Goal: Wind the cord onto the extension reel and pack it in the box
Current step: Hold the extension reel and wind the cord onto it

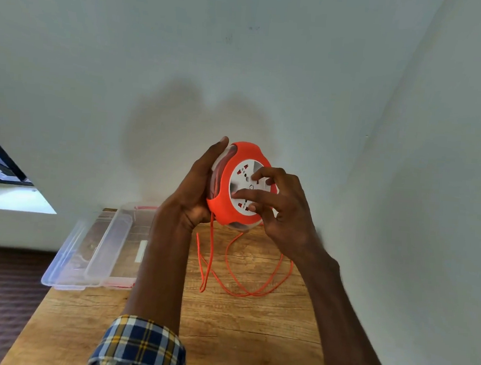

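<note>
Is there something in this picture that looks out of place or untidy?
Only the orange cord: much of it lies in loose loops on the wooden table, hanging from the reel held up in both hands. The clear box overhangs the table's left edge.

Orange reel (pixel 225 210) (white face), orange cord (pixel 237 280), plaid sleeve (pixel 140 347)

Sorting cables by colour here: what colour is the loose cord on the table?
Orange, matching the reel's rim; the cord shows clearly in the head view.

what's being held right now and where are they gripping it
The reel: the left hand grips its back and rim, while the right hand's fingertips rest on its white socket face.
</note>
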